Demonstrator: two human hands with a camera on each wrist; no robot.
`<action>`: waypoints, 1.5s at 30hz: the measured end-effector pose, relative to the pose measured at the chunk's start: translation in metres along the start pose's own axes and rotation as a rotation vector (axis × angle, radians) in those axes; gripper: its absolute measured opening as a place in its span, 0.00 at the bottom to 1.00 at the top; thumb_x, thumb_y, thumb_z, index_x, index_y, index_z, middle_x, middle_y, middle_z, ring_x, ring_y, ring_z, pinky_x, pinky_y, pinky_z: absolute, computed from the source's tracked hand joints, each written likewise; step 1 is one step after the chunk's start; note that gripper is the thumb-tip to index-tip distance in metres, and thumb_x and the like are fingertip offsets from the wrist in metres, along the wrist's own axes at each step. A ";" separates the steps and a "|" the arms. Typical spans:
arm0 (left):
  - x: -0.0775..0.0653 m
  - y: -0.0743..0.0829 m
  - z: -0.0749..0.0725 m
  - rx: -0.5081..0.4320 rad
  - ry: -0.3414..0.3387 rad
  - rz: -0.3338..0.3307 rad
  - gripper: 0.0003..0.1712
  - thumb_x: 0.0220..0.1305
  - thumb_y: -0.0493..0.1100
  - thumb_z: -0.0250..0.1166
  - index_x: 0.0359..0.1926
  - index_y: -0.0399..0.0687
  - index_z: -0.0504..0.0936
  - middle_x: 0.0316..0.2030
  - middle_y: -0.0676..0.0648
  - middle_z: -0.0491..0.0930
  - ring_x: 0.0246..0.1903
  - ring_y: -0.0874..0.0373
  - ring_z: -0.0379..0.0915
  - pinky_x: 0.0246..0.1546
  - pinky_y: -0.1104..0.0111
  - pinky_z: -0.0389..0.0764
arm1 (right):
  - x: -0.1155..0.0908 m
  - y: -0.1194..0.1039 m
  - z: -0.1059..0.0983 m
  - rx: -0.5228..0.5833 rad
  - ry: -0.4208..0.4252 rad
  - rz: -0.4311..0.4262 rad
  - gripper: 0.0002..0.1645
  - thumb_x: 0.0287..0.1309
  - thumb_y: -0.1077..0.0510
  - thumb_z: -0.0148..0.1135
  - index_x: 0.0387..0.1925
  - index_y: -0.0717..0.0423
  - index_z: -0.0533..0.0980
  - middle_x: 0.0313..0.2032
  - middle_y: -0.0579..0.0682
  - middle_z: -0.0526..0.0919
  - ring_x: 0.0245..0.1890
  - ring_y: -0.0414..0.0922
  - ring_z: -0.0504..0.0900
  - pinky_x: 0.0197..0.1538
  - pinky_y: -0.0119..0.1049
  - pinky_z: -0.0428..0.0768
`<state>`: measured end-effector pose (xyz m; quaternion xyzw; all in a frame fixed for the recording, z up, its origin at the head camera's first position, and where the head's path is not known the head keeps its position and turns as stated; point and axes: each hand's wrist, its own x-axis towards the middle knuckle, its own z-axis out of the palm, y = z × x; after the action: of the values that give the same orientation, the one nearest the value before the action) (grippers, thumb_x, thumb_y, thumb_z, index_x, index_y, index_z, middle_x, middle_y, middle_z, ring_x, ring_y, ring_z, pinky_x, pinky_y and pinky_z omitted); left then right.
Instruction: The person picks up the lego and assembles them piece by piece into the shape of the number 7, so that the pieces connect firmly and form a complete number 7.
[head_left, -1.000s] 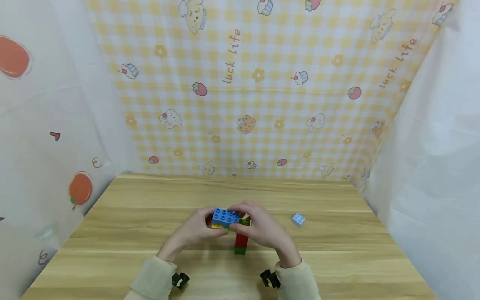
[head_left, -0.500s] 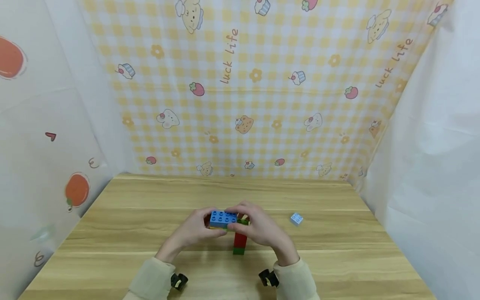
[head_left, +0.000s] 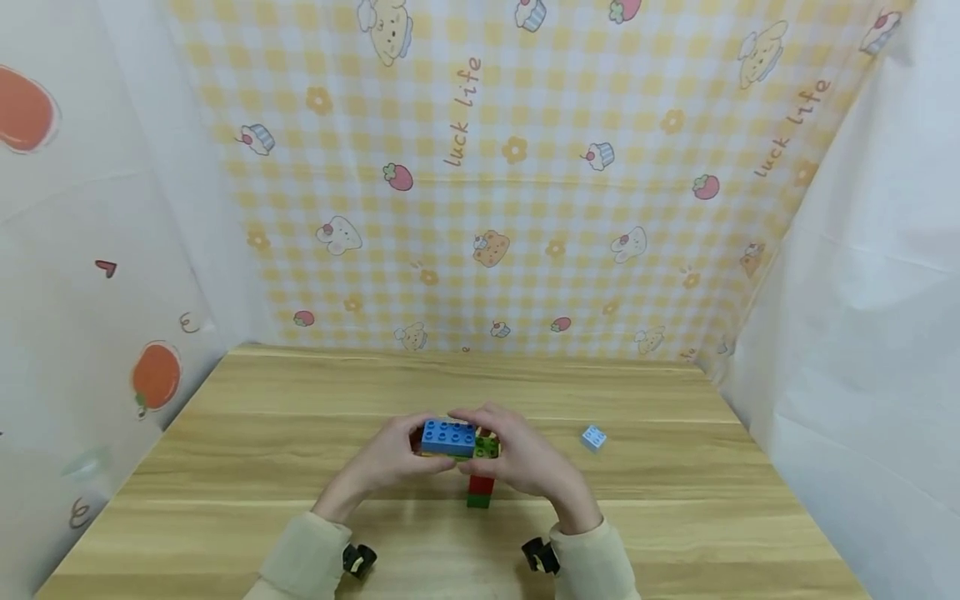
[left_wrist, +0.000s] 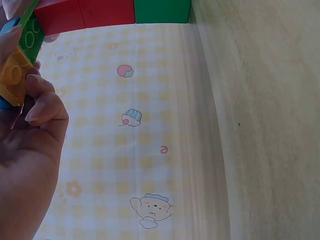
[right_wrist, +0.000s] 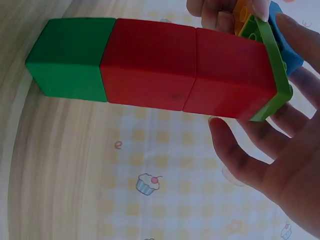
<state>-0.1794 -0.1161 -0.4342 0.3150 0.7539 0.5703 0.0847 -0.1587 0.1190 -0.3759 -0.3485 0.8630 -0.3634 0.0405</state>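
Observation:
My left hand (head_left: 393, 458) grips the left end of a blue toy brick (head_left: 448, 437) with eight studs. In the left wrist view its fingers curl round a yellow-orange brick (left_wrist: 14, 74) fixed under the blue one. My right hand (head_left: 528, 454) curves round the right end of the blue brick, thumb on the near side and fingers behind. Between them the light green plate (right_wrist: 274, 75) caps an upright stack: two red bricks (right_wrist: 147, 65) above a dark green brick (right_wrist: 70, 57). The blue and orange bricks jut out left from the stack's top.
A small light blue brick (head_left: 594, 437) lies on the wooden table (head_left: 300, 383), right of the hands. A yellow checked cloth (head_left: 517, 183) hangs behind the table, with white cloth (head_left: 847, 317) at the sides.
My right thumb has slid down off the blue brick's near face, baring more light green studs. The stack and my left hand have barely moved; the head view shifts slightly.

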 end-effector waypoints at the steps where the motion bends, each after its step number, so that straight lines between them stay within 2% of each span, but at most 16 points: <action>1: 0.001 0.000 0.000 0.000 -0.003 0.001 0.23 0.61 0.41 0.71 0.55 0.40 0.77 0.45 0.44 0.80 0.43 0.51 0.78 0.42 0.64 0.81 | -0.001 0.000 0.000 -0.016 0.000 0.002 0.37 0.57 0.55 0.71 0.68 0.45 0.69 0.54 0.41 0.76 0.48 0.40 0.74 0.50 0.38 0.76; 8: 0.004 0.001 -0.001 -0.014 -0.005 0.018 0.23 0.61 0.41 0.71 0.56 0.45 0.77 0.45 0.46 0.80 0.42 0.52 0.79 0.41 0.63 0.82 | -0.004 0.000 0.010 -0.216 0.007 -0.013 0.41 0.59 0.56 0.69 0.72 0.40 0.63 0.50 0.45 0.77 0.43 0.39 0.77 0.45 0.33 0.78; 16: 0.002 -0.001 0.001 0.012 0.004 0.029 0.20 0.60 0.41 0.72 0.52 0.44 0.78 0.42 0.46 0.81 0.39 0.53 0.78 0.39 0.65 0.81 | -0.008 0.003 0.028 -0.387 0.140 -0.145 0.40 0.60 0.58 0.68 0.71 0.47 0.64 0.49 0.51 0.78 0.43 0.43 0.80 0.45 0.33 0.80; 22: -0.001 -0.001 0.003 -0.012 0.004 0.023 0.20 0.60 0.40 0.72 0.52 0.43 0.79 0.42 0.46 0.81 0.39 0.54 0.78 0.40 0.65 0.80 | -0.010 0.006 0.037 -0.394 0.202 -0.186 0.37 0.60 0.60 0.69 0.69 0.49 0.67 0.45 0.50 0.78 0.39 0.41 0.80 0.41 0.29 0.80; 28: -0.004 -0.002 0.003 -0.052 -0.008 0.011 0.20 0.60 0.39 0.71 0.52 0.39 0.78 0.44 0.44 0.81 0.41 0.53 0.78 0.42 0.65 0.81 | -0.011 0.009 0.040 -0.384 0.202 -0.218 0.35 0.61 0.60 0.67 0.69 0.52 0.67 0.44 0.51 0.80 0.38 0.41 0.80 0.41 0.27 0.79; 37: -0.002 0.001 0.002 -0.046 0.006 -0.024 0.22 0.60 0.42 0.72 0.54 0.42 0.79 0.45 0.46 0.81 0.42 0.51 0.78 0.42 0.64 0.81 | -0.010 0.012 0.039 -0.379 0.237 -0.249 0.35 0.61 0.60 0.67 0.68 0.52 0.68 0.44 0.51 0.80 0.39 0.41 0.82 0.41 0.28 0.80; 40: -0.002 0.005 0.001 -0.067 -0.015 -0.063 0.24 0.60 0.42 0.71 0.56 0.42 0.77 0.46 0.46 0.81 0.44 0.51 0.78 0.43 0.64 0.81 | -0.010 0.012 0.039 -0.378 0.247 -0.249 0.35 0.60 0.61 0.68 0.68 0.52 0.68 0.44 0.51 0.81 0.39 0.42 0.82 0.42 0.28 0.80; 45: -0.002 0.017 -0.001 -0.160 -0.083 -0.121 0.27 0.63 0.41 0.68 0.61 0.37 0.72 0.50 0.42 0.79 0.49 0.49 0.77 0.47 0.65 0.79 | -0.009 0.012 0.041 -0.368 0.259 -0.245 0.35 0.59 0.62 0.68 0.68 0.52 0.68 0.44 0.51 0.81 0.39 0.42 0.82 0.41 0.28 0.80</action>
<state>-0.1717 -0.1153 -0.4187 0.2846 0.7194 0.6090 0.1749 -0.1452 0.1064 -0.4154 -0.4024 0.8641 -0.2438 -0.1787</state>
